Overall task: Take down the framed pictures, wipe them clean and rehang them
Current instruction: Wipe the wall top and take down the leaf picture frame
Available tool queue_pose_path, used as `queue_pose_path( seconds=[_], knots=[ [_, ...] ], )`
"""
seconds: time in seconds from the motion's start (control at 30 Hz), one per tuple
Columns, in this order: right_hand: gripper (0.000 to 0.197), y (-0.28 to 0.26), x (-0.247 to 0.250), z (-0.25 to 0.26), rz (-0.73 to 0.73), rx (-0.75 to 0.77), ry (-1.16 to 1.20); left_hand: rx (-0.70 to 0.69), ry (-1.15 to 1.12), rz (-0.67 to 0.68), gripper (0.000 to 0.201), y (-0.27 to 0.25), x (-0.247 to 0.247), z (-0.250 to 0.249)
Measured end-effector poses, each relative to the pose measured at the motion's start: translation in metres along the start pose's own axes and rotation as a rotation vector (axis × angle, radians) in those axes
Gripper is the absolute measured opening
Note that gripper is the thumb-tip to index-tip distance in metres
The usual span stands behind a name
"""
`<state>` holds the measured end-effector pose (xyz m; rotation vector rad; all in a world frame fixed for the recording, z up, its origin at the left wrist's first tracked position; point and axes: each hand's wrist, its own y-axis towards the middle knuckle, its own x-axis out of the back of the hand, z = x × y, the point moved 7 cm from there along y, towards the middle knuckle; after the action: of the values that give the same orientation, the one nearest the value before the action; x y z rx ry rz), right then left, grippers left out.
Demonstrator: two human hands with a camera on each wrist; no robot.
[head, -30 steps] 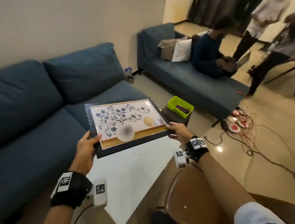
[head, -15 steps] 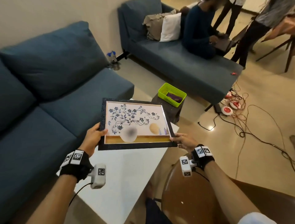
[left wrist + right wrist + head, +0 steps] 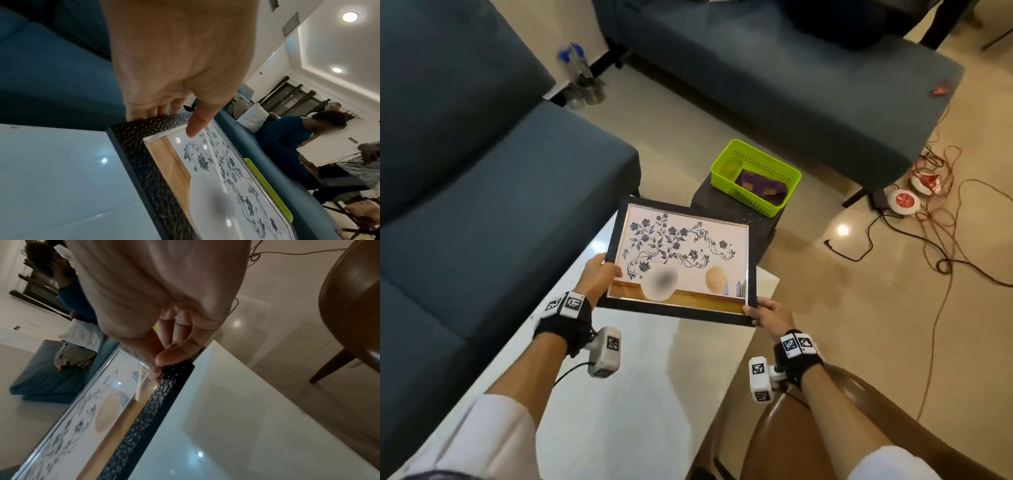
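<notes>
I hold the framed picture [image 3: 681,260] over the surface [image 3: 619,394], left hand [image 3: 599,277] and right hand [image 3: 767,315] each pinching its rigid frame; the glazed face looks fragile.

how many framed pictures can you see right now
3: the floral picture held over the white table by the left hand and right hand; two small frames high on the far wall. Others may be out of view.
</notes>
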<state>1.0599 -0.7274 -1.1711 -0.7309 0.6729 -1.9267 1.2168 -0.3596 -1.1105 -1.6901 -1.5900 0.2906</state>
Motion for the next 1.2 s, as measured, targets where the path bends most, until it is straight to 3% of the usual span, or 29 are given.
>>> queue_pose_path(
  seconds=[0.23, 0.5, 0.6, 0.77, 0.87, 0.97, 1.13, 1.2],
  knots=[
    [0.032, 0.123, -0.026, -0.035, -0.093, 0.000, 0.045, 0.012, 0.056, 0.015, 0.040, 0.139, -0.063, 0.000],
    [0.038, 0.194, -0.044, -0.075, -0.168, -0.020, 0.110, -0.021, 0.073, -0.008, 0.043, 0.247, -0.112, 0.009],
    [0.043, 0.199, -0.051, -0.082, -0.195, -0.007, 0.138, -0.042, 0.107, -0.011, 0.053, 0.260, -0.118, 0.010],
    [0.025, 0.208, -0.056, -0.090, -0.219, 0.029, 0.108, -0.062, 0.158, -0.026, 0.056, 0.266, -0.126, 0.004],
    [0.022, 0.211, -0.057, -0.090, -0.230, 0.028, 0.066, -0.056, 0.183, -0.016, 0.039, 0.268, -0.131, 0.006],
    [0.022, 0.216, -0.058, -0.092, -0.233, 0.026, 0.034, -0.051, 0.229, 0.001, 0.037, 0.273, -0.132, 0.010],
    [0.018, 0.217, -0.057, -0.091, -0.275, 0.034, -0.009, -0.076, 0.287, 0.022, 0.058, 0.297, -0.129, 0.029],
    [0.029, 0.217, -0.058, -0.089, -0.297, 0.037, -0.041, -0.094, 0.304, 0.002, 0.062, 0.275, -0.130, 0.016]
  ],
)
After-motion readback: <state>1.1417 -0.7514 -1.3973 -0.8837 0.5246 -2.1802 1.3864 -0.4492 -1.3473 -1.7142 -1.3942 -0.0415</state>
